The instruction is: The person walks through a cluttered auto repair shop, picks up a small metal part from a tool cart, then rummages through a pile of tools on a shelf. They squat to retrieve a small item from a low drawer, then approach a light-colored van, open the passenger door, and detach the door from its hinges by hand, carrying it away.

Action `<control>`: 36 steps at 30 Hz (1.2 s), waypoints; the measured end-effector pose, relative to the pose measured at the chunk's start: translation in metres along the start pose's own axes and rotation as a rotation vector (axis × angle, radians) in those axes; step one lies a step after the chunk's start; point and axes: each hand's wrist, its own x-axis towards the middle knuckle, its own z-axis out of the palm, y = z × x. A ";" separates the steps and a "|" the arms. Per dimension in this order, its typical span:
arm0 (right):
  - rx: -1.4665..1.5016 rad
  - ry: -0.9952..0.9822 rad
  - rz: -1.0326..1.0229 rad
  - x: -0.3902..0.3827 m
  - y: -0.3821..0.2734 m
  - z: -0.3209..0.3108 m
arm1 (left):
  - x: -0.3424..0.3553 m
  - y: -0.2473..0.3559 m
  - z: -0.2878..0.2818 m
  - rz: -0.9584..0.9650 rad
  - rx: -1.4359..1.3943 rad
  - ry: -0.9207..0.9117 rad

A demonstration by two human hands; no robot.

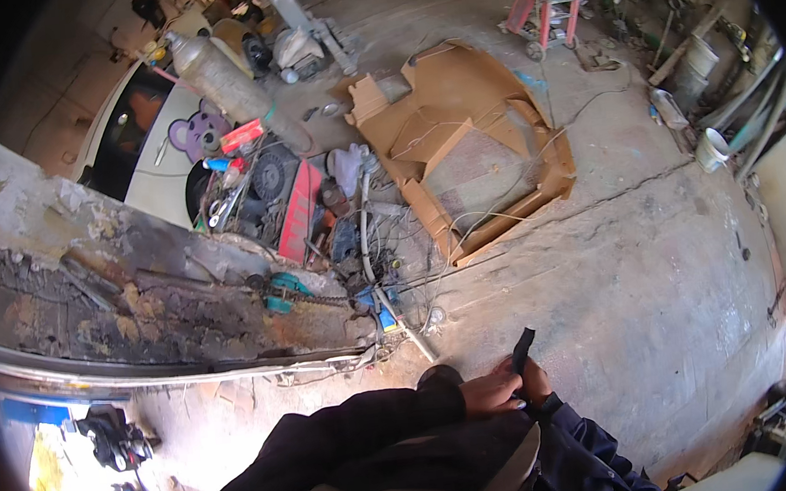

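My left hand and my right hand are together close in front of my body, low in the view. A flat black strip, perhaps a strap, sticks up between them. The fingers of my left hand are closed at its lower end. My right hand is curled against the strip's right side, its fingers partly hidden behind it. Dark sleeves cover both arms, and a black band sits at my right wrist.
A flattened, opened cardboard box lies on the concrete floor ahead, with a thin cable across it. To the left, a red tool cart piled with parts stands by a gas cylinder and a low wall. A white bucket stands right.
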 end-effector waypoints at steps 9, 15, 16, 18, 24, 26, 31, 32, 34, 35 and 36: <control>-1.226 -0.158 -0.500 -0.042 -0.093 -0.032 | 0.022 -0.026 0.015 0.101 -0.228 0.070; -1.120 -0.682 -0.556 -0.077 -0.137 -0.044 | 0.011 -0.022 -0.025 0.114 -0.249 0.139; -1.050 -0.688 -0.597 -0.070 -0.133 -0.039 | 0.012 -0.023 -0.030 0.057 -0.276 0.124; -1.023 -0.705 -0.691 -0.045 -0.129 -0.032 | 0.013 -0.029 -0.041 -0.013 -0.242 0.157; -1.286 -0.690 -0.826 -0.020 -0.142 0.005 | -0.012 -0.048 -0.058 0.047 -0.338 0.464; -1.493 -0.623 -0.540 -0.024 -0.156 0.017 | -0.018 -0.048 -0.067 0.165 -0.179 0.634; -0.993 -0.641 -0.294 0.015 -0.140 0.049 | -0.028 -0.050 -0.093 0.138 -0.108 0.612; -0.926 -0.631 -0.144 0.027 -0.138 0.053 | -0.032 -0.050 -0.097 0.104 -0.087 0.626; -1.005 -0.650 -0.043 0.043 -0.137 0.056 | -0.043 -0.055 -0.103 0.090 -0.081 0.665; -1.157 -0.678 -0.093 0.046 -0.143 0.055 | -0.047 -0.056 -0.105 0.085 -0.083 0.686; -1.307 -0.704 -0.142 0.048 -0.147 0.055 | -0.052 -0.057 -0.107 0.078 -0.087 0.697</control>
